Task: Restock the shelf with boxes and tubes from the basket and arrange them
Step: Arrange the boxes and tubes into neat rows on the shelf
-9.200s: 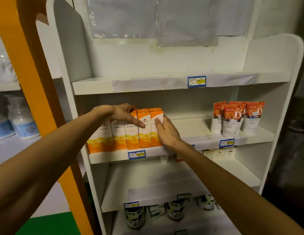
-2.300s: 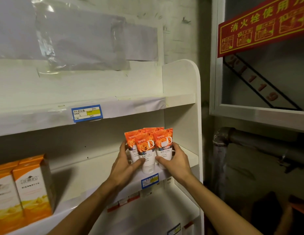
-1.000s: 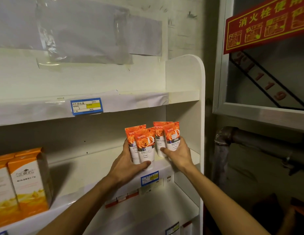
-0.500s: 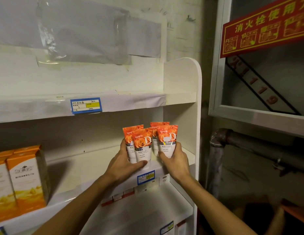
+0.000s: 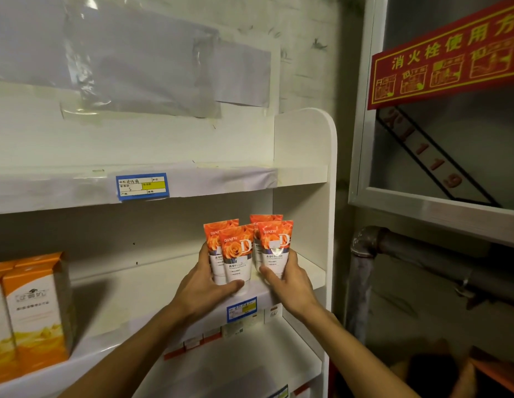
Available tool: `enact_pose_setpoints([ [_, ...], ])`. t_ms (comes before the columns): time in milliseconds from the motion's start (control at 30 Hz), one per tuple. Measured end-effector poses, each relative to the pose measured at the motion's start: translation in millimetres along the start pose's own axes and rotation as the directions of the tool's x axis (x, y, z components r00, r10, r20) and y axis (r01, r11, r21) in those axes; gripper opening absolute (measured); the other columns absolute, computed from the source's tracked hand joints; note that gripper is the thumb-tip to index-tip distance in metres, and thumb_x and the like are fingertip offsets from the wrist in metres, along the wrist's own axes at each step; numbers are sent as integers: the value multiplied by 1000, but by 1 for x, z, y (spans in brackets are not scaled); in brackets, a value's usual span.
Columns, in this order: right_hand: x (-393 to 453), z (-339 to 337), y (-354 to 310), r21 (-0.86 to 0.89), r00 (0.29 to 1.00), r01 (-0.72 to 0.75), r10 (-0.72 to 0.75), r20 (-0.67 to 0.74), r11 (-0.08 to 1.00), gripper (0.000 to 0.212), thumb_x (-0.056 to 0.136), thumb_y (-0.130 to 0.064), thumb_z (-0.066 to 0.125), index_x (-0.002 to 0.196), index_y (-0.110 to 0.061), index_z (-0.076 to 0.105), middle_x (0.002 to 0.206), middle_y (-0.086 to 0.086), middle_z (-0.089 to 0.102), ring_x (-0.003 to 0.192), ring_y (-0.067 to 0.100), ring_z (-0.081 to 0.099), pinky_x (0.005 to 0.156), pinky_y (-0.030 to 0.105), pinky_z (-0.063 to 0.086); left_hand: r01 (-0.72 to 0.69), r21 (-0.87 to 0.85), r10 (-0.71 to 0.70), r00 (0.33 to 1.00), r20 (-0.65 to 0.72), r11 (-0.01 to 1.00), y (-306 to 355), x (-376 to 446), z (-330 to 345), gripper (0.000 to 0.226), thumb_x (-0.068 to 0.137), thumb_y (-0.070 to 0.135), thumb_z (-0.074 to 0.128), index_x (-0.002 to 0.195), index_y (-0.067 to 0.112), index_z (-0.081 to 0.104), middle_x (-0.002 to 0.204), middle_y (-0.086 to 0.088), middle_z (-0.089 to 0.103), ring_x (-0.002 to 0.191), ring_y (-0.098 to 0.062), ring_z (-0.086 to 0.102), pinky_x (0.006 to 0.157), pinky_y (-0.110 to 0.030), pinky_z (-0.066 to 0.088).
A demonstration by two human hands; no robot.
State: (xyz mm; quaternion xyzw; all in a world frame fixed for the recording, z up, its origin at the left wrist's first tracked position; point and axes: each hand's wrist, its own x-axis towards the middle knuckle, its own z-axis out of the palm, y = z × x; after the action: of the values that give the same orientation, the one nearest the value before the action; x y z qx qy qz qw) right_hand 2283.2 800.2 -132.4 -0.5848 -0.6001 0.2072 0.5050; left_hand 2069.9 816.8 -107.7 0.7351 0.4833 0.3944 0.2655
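Observation:
Several orange-and-white tubes stand cap-down at the right end of the middle shelf [image 5: 141, 285], split into a left pair [image 5: 235, 254] and a right pair [image 5: 274, 245]. My left hand [image 5: 205, 288] wraps the left pair from the left and below, thumb across the front. My right hand [image 5: 290, 282] holds the front tube of the right pair, thumb on its base. Orange-and-white boxes [image 5: 34, 308] stand in a row at the shelf's left end.
The white side panel [image 5: 304, 179] of the shelf unit stands just right of the tubes. A blue price tag [image 5: 241, 308] sits on the shelf edge below my hands. A grey pipe [image 5: 364, 262] and a red sign [image 5: 448, 58] lie to the right. The basket is not in view.
Since 2.3 s ago the tight cluster of tubes has been split into two pairs with a small gap. Over the last half second both hands stayed on the tubes, barely shifting.

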Motion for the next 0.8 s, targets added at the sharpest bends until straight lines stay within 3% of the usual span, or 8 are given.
enact_pose_setpoints([
  [67, 0, -6, -5, 117, 998, -34, 28, 51, 993, 66, 76, -67, 64, 131, -46, 33, 126, -15, 60, 108, 13, 65, 87, 39, 59, 7, -6, -6, 1000, 7, 1000, 0, 0, -1, 101, 72, 47, 84, 146, 47, 17, 132, 15, 61, 109, -15, 67, 89, -43, 59],
  [167, 1, -23, -22, 306, 998, -67, 57, 39, 950, 67, 90, -46, 66, 144, -30, 30, 133, -11, 52, 104, 6, 59, 88, 29, 49, 7, -6, -7, 1000, 15, 1000, -1, 0, -1, 98, 72, 49, 84, 144, 50, 17, 129, 19, 61, 106, -11, 66, 88, -41, 59],
  [300, 23, -53, -45, 366, 991, -13, 60, -116, 930, 53, 98, -44, 52, 143, -17, 45, 137, 0, 54, 124, 18, 54, 106, 40, 46, 11, -19, -10, 1000, 23, 1000, -1, -1, -1, 97, 73, 49, 83, 144, 52, 17, 127, 22, 59, 109, -12, 65, 91, -41, 58],
  [533, 77, -69, -83, 113, 988, -23, 40, -149, 993, 27, 97, -23, 58, 121, -12, 65, 120, 3, 66, 112, 20, 61, 97, 35, 50, 12, -37, -11, 1000, 22, 999, 1, -3, -2, 97, 73, 47, 84, 144, 51, 19, 127, 23, 60, 111, -11, 64, 93, -43, 57],
  [667, 95, -64, -91, -30, 994, -104, 104, -25, 994, 20, 92, -15, 62, 111, -13, 68, 114, 8, 69, 102, 22, 66, 95, 41, 55, 22, -56, -21, 1000, 22, 998, 1, -5, -2, 96, 74, 45, 84, 145, 51, 19, 129, 22, 60, 111, -10, 64, 93, -41, 57],
  [800, 94, -64, -94, -93, 980, -176, 184, 80, 980, 18, 99, -22, 56, 111, -11, 64, 98, 8, 70, 88, 22, 69, 77, 36, 58, 29, -61, -28, 999, 23, 998, 2, -5, -2, 96, 75, 45, 83, 146, 51, 18, 133, 20, 59, 114, -11, 63, 94, -42, 57],
])
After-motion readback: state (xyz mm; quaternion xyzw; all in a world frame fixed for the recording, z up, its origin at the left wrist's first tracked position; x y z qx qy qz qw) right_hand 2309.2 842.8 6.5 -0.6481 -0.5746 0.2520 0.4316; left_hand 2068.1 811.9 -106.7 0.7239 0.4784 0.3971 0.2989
